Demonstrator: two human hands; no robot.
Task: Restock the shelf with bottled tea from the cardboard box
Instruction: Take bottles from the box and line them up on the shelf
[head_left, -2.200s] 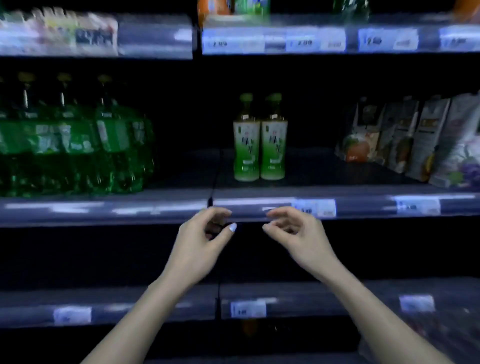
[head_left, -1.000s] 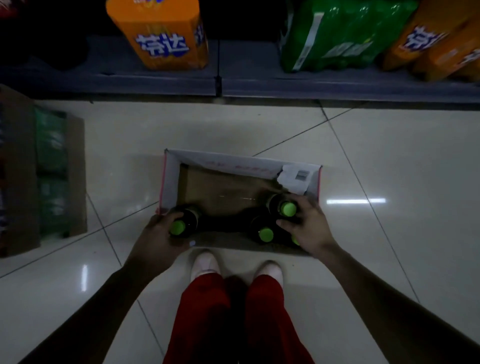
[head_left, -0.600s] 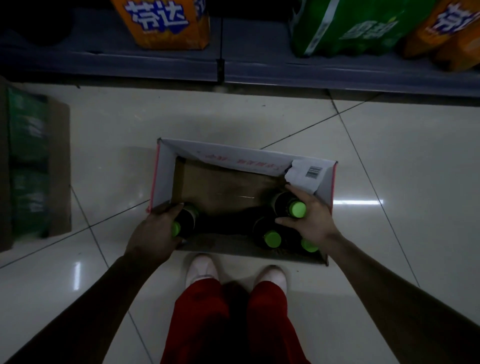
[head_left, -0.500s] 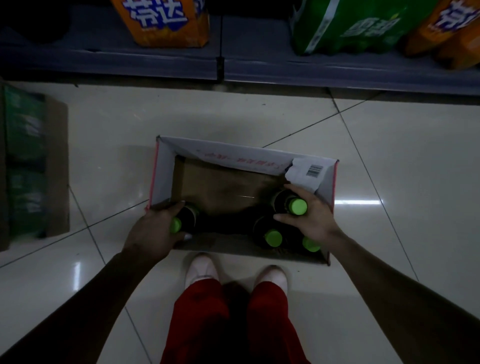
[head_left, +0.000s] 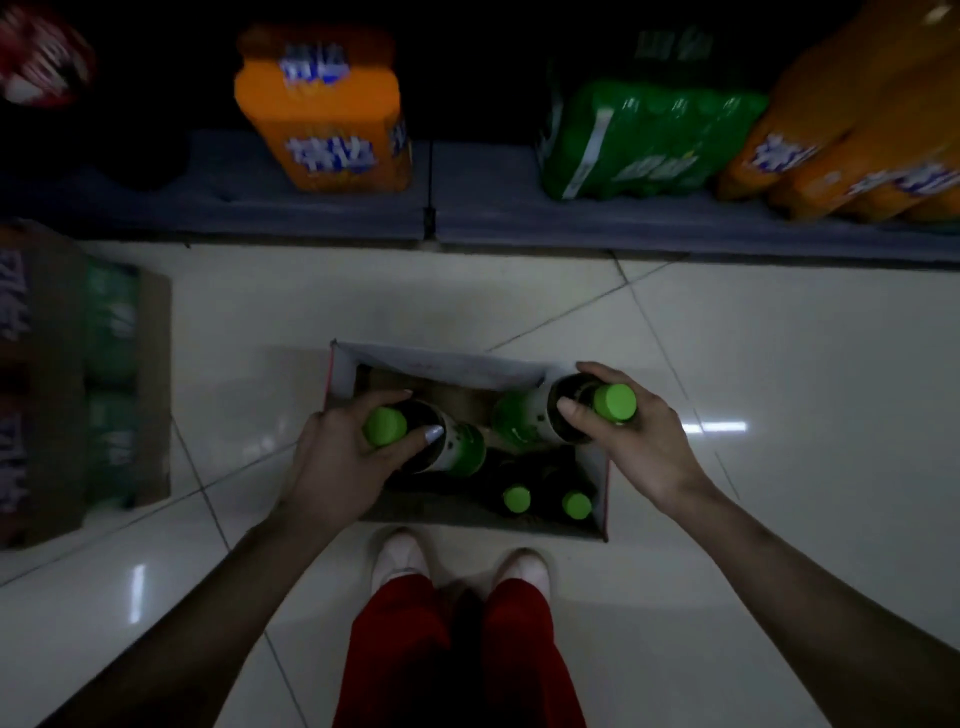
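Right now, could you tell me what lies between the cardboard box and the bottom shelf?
In the head view, only bare white floor tile separates the cardboard box from the bottom shelf; nothing stands there.

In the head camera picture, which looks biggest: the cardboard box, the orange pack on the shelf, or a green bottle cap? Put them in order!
1. Cardboard box
2. Orange pack, though it sits farther away, so this is unsure
3. Green bottle cap, clearly smallest

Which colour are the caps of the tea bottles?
Bright green caps, clearest in the head view.
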